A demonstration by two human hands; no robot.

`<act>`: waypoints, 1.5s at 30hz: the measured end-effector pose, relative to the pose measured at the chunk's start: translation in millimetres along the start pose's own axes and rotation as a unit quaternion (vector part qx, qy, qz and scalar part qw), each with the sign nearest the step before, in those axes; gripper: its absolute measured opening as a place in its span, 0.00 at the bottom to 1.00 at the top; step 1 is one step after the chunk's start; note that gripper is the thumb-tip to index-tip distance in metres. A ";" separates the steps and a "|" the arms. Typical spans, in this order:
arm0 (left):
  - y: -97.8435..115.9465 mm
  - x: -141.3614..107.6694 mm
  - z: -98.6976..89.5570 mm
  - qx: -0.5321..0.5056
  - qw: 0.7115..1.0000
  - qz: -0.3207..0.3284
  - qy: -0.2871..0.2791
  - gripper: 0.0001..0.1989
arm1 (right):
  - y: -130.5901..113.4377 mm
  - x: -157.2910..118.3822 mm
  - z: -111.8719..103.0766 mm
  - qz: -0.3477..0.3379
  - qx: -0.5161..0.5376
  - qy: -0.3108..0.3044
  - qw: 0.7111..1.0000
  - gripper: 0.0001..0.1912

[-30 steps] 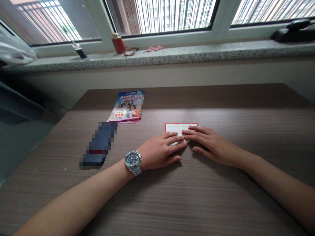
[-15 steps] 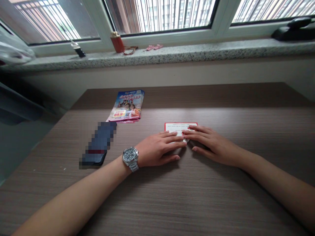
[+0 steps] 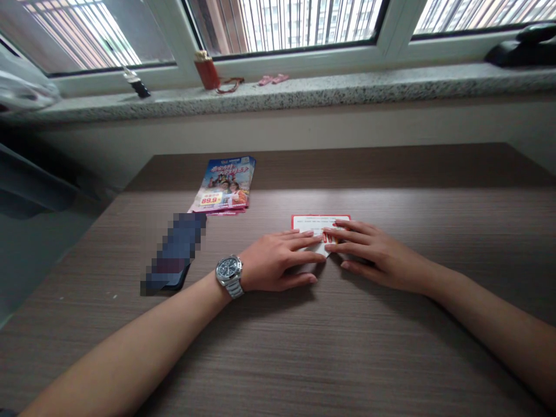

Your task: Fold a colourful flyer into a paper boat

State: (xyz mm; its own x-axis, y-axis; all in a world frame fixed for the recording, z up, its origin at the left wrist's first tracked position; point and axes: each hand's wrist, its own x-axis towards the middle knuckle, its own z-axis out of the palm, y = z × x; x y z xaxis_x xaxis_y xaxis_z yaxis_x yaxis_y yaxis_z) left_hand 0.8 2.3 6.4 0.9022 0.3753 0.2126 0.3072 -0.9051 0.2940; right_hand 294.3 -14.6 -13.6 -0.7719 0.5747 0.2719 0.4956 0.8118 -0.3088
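Note:
A small white paper (image 3: 304, 222) with a red border and lines of print lies on the wooden table, its lower part covered by my fingers. My left hand (image 3: 280, 260), with a silver watch (image 3: 229, 272) on the wrist, rests flat over its left side, fingers stretched out. From the other side my right hand (image 3: 376, 255) lies with spread fingers on the paper's right part. The fingertips of both hands come close together near its middle. Neither hand grips anything; whether the paper is folded I cannot tell.
A stack of colourful flyers (image 3: 226, 185) lies at the back left of the table (image 3: 278, 359). Nearer sits a dark, pixelated phone-like object (image 3: 176, 249). On the stone windowsill (image 3: 347, 90) stand a red lighter-like item (image 3: 207, 72), a small black-and-white item (image 3: 138, 85) and pink pieces (image 3: 273, 79).
The fingertips of my two hands have parted slightly, showing a bit more of the paper and its red print between them. The view has shifted a little.

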 end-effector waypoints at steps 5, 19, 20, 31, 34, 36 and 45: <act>0.0 -0.7 -0.3 0.015 1.000 0.001 -0.005 0.19 | -0.8 0.6 -0.2 0.001 0.008 0.005 1.000 0.23; 3.3 1.5 -2.3 0.032 0.999 -0.015 -0.025 0.23 | -0.3 0.5 0.3 0.002 0.009 0.004 1.000 0.23; 3.6 1.6 -2.4 0.033 0.999 -0.018 -0.027 0.23 | -0.7 0.7 0.1 0.003 0.009 0.005 1.000 0.23; 5.9 3.1 -3.0 0.036 0.999 -0.018 -0.016 0.22 | -1.6 -0.2 0.2 0.017 -0.007 -0.007 1.000 0.24; 6.9 4.2 -4.1 0.043 0.999 -0.018 -0.024 0.22 | -1.2 -0.8 0.5 0.029 -0.003 -0.008 1.000 0.26; 7.2 4.4 -4.3 0.044 0.999 -0.018 -0.026 0.22 | -0.4 -1.3 1.2 0.031 -0.005 -0.009 0.999 0.28; 6.6 2.6 -1.4 0.042 0.999 -0.019 -0.022 0.23 | 0.1 -0.1 2.8 0.025 -0.008 0.002 1.000 0.26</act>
State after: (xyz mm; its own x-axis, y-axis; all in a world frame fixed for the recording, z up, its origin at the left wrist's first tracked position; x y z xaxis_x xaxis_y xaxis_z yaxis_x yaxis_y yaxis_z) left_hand 4.7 -2.4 10.3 0.9014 0.4021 0.1604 0.3642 -0.9047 0.2209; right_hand 293.4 -14.8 -16.1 -0.7453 0.6141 0.2597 0.5393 0.7842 -0.3067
